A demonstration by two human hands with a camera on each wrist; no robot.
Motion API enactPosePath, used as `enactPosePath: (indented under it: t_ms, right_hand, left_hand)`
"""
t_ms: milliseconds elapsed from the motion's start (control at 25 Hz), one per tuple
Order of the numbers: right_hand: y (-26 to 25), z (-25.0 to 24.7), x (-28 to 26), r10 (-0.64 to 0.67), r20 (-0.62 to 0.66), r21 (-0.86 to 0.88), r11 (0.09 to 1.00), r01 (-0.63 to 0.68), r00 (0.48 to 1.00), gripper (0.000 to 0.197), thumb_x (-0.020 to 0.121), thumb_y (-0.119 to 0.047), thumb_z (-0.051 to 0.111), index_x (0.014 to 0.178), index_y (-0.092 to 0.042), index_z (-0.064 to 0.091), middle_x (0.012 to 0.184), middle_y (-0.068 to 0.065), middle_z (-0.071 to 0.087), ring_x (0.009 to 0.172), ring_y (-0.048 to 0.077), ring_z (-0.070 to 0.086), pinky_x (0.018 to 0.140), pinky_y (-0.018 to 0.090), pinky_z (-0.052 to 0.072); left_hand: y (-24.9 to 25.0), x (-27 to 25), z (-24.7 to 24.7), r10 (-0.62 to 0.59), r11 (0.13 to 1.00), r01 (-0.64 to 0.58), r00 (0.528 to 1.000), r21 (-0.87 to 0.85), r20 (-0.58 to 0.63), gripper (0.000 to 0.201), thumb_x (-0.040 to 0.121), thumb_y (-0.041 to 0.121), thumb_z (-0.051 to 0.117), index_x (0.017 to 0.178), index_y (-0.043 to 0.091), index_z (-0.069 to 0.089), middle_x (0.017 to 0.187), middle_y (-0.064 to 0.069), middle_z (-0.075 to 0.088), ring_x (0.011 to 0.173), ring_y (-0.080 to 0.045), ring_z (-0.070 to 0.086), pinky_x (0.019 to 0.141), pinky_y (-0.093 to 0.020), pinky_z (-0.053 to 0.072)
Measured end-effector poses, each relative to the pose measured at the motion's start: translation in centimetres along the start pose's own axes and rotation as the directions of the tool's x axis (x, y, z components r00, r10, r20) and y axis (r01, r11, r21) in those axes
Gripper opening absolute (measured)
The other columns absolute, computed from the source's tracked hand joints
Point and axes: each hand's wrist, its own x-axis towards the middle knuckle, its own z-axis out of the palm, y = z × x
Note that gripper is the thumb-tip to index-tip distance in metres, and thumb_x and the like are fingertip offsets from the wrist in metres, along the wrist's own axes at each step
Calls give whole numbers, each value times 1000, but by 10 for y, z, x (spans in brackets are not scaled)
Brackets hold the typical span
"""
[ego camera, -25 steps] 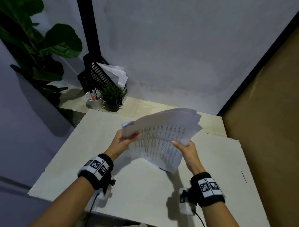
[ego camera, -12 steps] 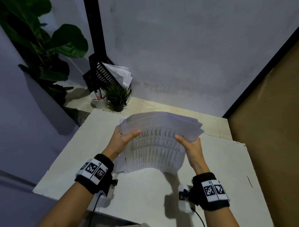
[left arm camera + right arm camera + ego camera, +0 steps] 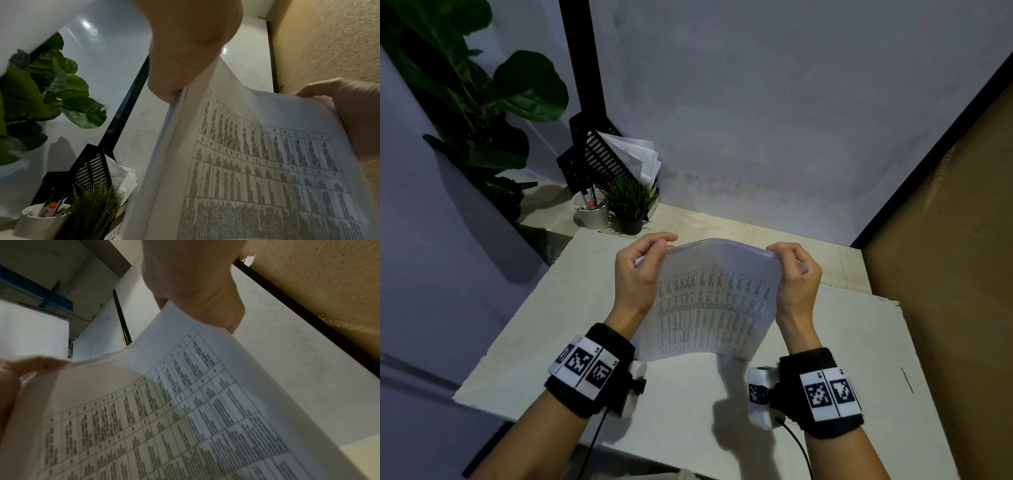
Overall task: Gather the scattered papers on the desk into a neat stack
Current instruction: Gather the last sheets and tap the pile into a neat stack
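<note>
At the far left a tall plant with broad dark green leaves (image 3: 482, 92) stands against the pale wall. Right of it, at the far left corner of the desk, a black slatted plastic file rack (image 3: 592, 161) leans with loose white sheets (image 3: 637, 154) in it. Just in front of the rack sit a small white cup of pens (image 3: 589, 212) and, beside that to the right, a little spiky green plant in a dark pot (image 3: 631, 205).

Nearer, above the flat white desk top (image 3: 534, 329), the left hand (image 3: 638, 274) grips the left upper corner of the sheaf of white printed papers (image 3: 714, 305), thumb on the near face and fingers curled over the top edge. The sheaf is held upright, facing the person, its top edge bowed upward between the two hands; its lower edge hangs close above the desk, and whether it touches I cannot tell. The front sheet bears a grid table of small dark text. From the left wrist view the sheet edges look roughly aligned along the left side.

The right hand (image 3: 796, 277) pinches the right upper corner in the same way, thumb near, fingers curled behind. Both wrists wear black bands with black-and-white square markers. At the far right stands a brown textured wall (image 3: 945, 274).
</note>
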Motion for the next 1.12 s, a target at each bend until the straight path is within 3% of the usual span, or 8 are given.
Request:
enactPosePath:
  t_ms: [160,280,360,520,680,800,920,1120]
  right_hand:
    - [1,-8,0,35,98,6,999,-36,995,13,73,-32,55,70,-22,64,69,-18,62,69,0,53,62,19,42]
    - [-1,-16,-2,19,177,21,1000,-23,984,26,69,-45,52,78,-23,63,85,-11,60,66,-11,52,56,4,40]
    - [0,-21,-2,31,257,24,999,-38,966,37,65,-53,55,85,-23,62,87,-9,59,67,-11,55,56,6,43]
    - [3,-19,-11,159,315,-92,986,-137,935,20,72,-12,75,81,-26,62,71,-11,67,67,-2,63,63,21,49]
    - [-12,-24,-8,42,303,-1,999,-44,952,28,76,2,67,81,-26,63,65,-18,70,64,-5,64,60,17,51]
    - [-17,-29,-6,-7,347,37,999,-6,938,26,72,-4,73,88,-23,64,73,-21,70,70,-4,63,60,13,50]
    - [-13,-29,-9,57,427,-103,995,-13,902,31,59,-29,77,87,-23,64,76,-21,68,70,-5,61,58,10,48]
    - [-53,-29,5,10,432,-290,948,128,902,47,58,-32,83,99,-29,60,94,-7,68,87,2,63,76,16,48]
  left_hand:
    - [-2,-5,-4,6,1000,-5,998,-18,64,29,72,43,47,92,31,63,75,17,72,75,-3,64,61,-13,49]
    - [-4,-5,-9,2,1000,0,996,-28,90,30,71,46,46,93,33,61,76,18,72,77,-2,64,61,-12,50]
    - [1,-7,-12,-9,999,15,987,-37,158,31,70,49,51,95,34,59,84,11,69,79,-3,64,62,-13,51]
    - [4,-22,-7,-231,970,240,958,-36,171,23,82,17,63,79,33,46,80,7,52,72,-5,53,55,-9,50]
    - [13,-16,-17,-96,991,105,990,-78,108,22,73,13,69,83,30,58,80,9,65,83,-14,62,69,-25,55]
    - [14,-14,-28,50,995,-25,964,-99,262,27,63,31,72,88,40,69,86,23,70,83,0,64,64,-14,53]
    - [0,-16,-28,-17,1000,17,949,3,316,29,61,42,66,87,53,66,91,32,67,87,4,62,66,-15,54]
    - [-14,-14,-26,-74,997,63,963,49,259,32,76,17,65,74,49,69,71,26,69,69,5,62,59,-9,49]
